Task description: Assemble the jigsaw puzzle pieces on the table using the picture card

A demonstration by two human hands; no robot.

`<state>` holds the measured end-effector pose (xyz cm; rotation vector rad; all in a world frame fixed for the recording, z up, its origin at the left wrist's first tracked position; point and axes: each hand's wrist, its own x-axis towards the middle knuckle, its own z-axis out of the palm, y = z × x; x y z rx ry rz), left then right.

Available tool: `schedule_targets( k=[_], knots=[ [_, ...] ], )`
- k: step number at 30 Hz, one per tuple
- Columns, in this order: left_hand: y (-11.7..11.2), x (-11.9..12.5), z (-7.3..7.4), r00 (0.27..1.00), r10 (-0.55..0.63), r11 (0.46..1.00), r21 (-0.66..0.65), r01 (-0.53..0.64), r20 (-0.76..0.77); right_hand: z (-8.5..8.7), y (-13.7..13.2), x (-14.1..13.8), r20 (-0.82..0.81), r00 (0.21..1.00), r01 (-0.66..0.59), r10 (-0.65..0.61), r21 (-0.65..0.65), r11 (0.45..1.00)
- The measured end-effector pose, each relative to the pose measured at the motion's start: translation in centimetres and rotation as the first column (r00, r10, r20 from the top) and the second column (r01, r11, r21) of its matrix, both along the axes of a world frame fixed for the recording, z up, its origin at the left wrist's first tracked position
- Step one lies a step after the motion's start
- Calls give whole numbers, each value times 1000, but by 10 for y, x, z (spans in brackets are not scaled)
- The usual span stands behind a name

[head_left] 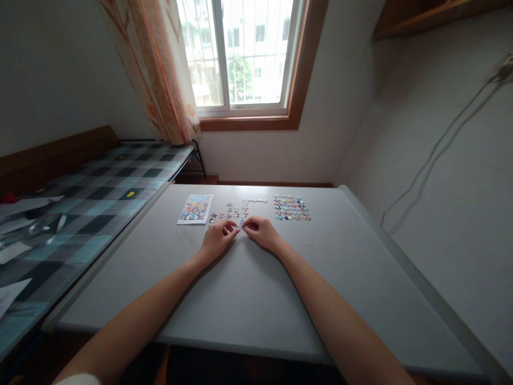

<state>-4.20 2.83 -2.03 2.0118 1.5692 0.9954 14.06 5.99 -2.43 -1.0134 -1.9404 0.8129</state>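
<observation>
My left hand (217,237) and my right hand (262,232) meet at the lower end of a joined strip of jigsaw puzzle pieces (245,208). Thumb and fingers of both hands pinch at a small puzzle piece (241,227), mostly covered by the fingertips. The strip runs up from there and bends right along a top row (256,200), forming a corner. Left of it, several loose puzzle pieces (230,205) lie scattered, some close to my left knuckles. A printed picture sheet (195,209) lies flat farther left.
Many loose pieces (292,208) lie spread in a block on the right of the grey-white table (248,299). On the left stands a bed with a checked cover (144,160), papers (16,251) on it. A window (244,53) and patterned curtain (154,69) are behind.
</observation>
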Motion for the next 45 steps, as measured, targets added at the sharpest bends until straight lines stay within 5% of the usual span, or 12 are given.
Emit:
schedule_targets(
  k=[45],
  knots=[
    [-2,1,3,1000,-2,1000,-23,2,-7,3,-2,0,-1,1000,3,-3,0,1000]
  ],
)
